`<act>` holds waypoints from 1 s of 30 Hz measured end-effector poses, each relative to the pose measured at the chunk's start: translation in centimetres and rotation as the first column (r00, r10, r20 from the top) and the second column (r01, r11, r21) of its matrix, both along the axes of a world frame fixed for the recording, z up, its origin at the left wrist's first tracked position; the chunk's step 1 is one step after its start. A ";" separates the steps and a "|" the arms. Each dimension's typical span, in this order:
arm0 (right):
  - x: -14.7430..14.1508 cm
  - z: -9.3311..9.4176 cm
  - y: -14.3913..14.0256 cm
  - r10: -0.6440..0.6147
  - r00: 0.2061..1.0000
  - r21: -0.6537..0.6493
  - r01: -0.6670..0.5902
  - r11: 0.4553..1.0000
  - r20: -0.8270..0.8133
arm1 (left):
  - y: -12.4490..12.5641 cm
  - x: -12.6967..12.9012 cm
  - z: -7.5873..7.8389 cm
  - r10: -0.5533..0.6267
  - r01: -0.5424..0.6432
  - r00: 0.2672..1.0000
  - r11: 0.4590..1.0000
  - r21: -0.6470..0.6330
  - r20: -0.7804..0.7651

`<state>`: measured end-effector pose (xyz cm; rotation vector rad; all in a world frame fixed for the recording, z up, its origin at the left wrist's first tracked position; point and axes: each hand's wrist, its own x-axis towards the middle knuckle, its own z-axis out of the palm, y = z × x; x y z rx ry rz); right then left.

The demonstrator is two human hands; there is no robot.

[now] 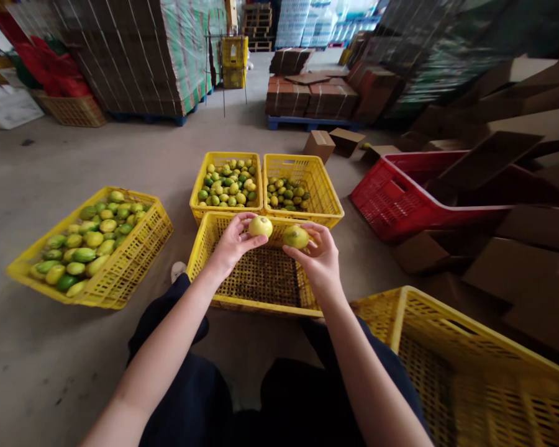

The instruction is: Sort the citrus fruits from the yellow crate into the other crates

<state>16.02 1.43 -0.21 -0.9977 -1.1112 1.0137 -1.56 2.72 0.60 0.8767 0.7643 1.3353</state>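
Between the thumb and fingers of my left hand [236, 241] is a pale yellow lemon [261, 228]. My right hand [320, 251] grips a second, greener lemon [295, 236], a small gap from the first. Both hands hang over a yellow plastic crate [256, 302] in front of my knees, whose visible slatted bottom is bare. Just beyond it stand two more yellow crates: the left crate [200, 208] holds many green and yellow lemons, while the right crate [323, 214] has a smaller heap [286, 194] on its left side.
At the left, a tilted yellow crate [142, 248] is full of lemons. A large yellow crate [447, 310] stands by my right leg. A red crate [386, 205] with cardboard and loose cartons [517, 261] lies at the right. Stacked cardboard [286, 98] rests on a blue pallet ahead.
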 end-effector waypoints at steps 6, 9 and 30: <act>-0.1 0.5 0.0 0.033 0.996 -0.072 -0.039 0.997 -0.086 | -0.2 0.0 0.1 -0.060 0.063 0.997 0.996 -0.063 0.048; 0.0 0.9 0.1 0.117 0.954 -0.184 -0.172 0.968 -0.277 | -0.3 -0.1 0.7 -0.169 0.190 0.976 0.969 -0.160 0.135; -0.5 0.6 0.3 0.031 0.495 -0.257 -0.501 0.826 -0.869 | -1.1 3.6 -0.9 -0.066 0.298 0.880 0.847 -0.440 0.470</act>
